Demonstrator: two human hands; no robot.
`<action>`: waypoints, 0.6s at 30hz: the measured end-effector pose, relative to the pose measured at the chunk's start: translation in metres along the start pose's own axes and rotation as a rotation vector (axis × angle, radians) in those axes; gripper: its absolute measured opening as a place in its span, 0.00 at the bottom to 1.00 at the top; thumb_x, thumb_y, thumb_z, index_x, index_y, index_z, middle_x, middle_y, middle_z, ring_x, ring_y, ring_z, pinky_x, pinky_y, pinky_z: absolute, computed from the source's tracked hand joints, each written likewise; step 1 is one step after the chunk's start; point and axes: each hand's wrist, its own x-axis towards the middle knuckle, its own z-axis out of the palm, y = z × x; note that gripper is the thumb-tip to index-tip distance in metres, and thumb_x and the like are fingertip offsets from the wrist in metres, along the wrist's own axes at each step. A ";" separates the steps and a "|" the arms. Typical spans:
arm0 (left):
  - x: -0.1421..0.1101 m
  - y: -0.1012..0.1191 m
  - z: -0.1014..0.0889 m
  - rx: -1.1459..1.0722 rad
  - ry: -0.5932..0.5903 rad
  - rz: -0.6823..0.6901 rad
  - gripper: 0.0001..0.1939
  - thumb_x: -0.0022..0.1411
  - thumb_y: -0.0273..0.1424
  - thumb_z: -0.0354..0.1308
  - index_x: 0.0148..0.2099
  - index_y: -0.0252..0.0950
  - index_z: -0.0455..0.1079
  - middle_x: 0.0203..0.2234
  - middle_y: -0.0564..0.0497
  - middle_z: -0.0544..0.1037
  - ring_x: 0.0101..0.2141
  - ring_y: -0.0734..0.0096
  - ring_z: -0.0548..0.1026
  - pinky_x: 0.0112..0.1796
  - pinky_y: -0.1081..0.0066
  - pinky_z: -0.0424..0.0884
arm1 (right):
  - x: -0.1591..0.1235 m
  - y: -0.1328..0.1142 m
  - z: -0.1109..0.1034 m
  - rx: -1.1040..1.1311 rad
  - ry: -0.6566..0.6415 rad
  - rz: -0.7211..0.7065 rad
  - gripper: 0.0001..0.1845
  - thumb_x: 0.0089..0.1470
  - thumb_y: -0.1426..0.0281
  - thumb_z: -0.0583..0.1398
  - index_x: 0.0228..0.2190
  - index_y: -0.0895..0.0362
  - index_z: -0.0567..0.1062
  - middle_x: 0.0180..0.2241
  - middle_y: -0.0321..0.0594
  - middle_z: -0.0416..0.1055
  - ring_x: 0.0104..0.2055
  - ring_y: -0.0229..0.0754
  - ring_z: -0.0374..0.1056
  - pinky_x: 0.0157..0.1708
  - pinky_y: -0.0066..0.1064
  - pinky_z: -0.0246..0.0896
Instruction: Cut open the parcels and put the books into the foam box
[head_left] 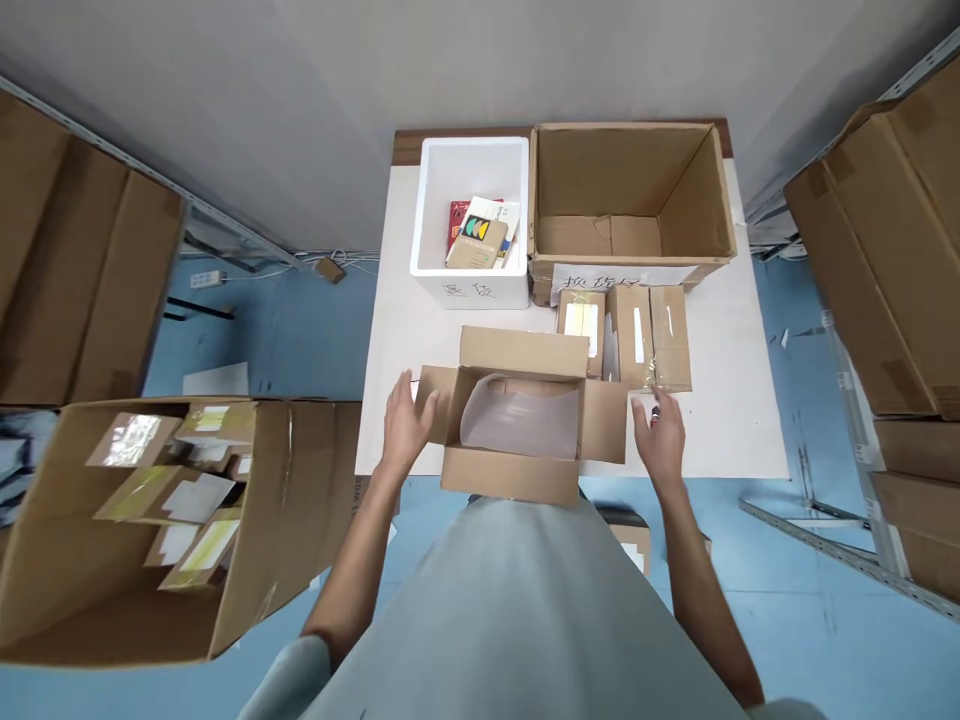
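Observation:
An open cardboard box (517, 480) stands at the table's near edge, its flaps folded outward. Inside it lies a sheet of translucent wrapping (517, 415) that looks like bubble wrap; whatever is beneath is hidden. My left hand (405, 425) is beside the left flap, thumb and fingers apart, with nothing in it. Off the right flap, my right hand (661, 445) has its fingers partly curled around a small red-and-black item (655, 415), too small to identify. Just beyond that hand, closed cardboard parcels (630, 335) with tape and labels stand side by side.
A white foam bin (470, 288) holding several books (480, 235) and a large open carton (634, 270) stand at the table's back. Left of the table, a big carton (292, 490) contains several taped parcels. Shelving with boxes (877, 260) rises on the right.

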 end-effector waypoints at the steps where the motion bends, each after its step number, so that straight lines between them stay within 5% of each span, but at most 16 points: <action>1: -0.020 -0.011 -0.001 -0.042 -0.009 -0.111 0.42 0.74 0.55 0.61 0.78 0.34 0.63 0.74 0.27 0.70 0.75 0.34 0.67 0.73 0.38 0.64 | -0.025 0.014 0.000 0.081 0.004 0.129 0.35 0.71 0.42 0.59 0.63 0.54 0.79 0.61 0.58 0.80 0.65 0.63 0.75 0.68 0.63 0.69; 5: -0.064 -0.022 0.002 -0.212 0.007 -0.327 0.41 0.73 0.54 0.63 0.76 0.34 0.65 0.71 0.27 0.74 0.71 0.38 0.74 0.70 0.43 0.70 | -0.083 0.034 0.008 0.249 -0.148 0.430 0.45 0.66 0.30 0.53 0.56 0.55 0.83 0.57 0.57 0.84 0.61 0.60 0.79 0.62 0.56 0.76; 11: -0.057 -0.007 -0.014 -0.434 0.145 -0.286 0.36 0.74 0.58 0.59 0.67 0.34 0.76 0.61 0.33 0.83 0.60 0.47 0.83 0.67 0.50 0.75 | -0.087 -0.009 0.030 0.503 -0.146 0.402 0.45 0.70 0.33 0.51 0.53 0.56 0.86 0.57 0.55 0.85 0.63 0.59 0.79 0.68 0.53 0.72; 14: -0.044 -0.010 -0.012 -0.666 -0.036 -0.306 0.35 0.74 0.59 0.59 0.65 0.35 0.78 0.56 0.36 0.86 0.59 0.50 0.84 0.67 0.51 0.75 | -0.085 -0.022 0.050 0.475 -0.143 0.410 0.49 0.57 0.28 0.61 0.53 0.59 0.86 0.61 0.61 0.82 0.65 0.64 0.78 0.67 0.56 0.73; 18: -0.042 -0.022 0.009 -0.747 -0.427 -0.428 0.32 0.72 0.57 0.63 0.68 0.43 0.78 0.65 0.39 0.83 0.68 0.50 0.77 0.69 0.51 0.71 | -0.101 -0.031 0.070 0.437 -0.103 0.497 0.58 0.42 0.28 0.71 0.57 0.61 0.82 0.62 0.67 0.80 0.65 0.68 0.78 0.66 0.58 0.74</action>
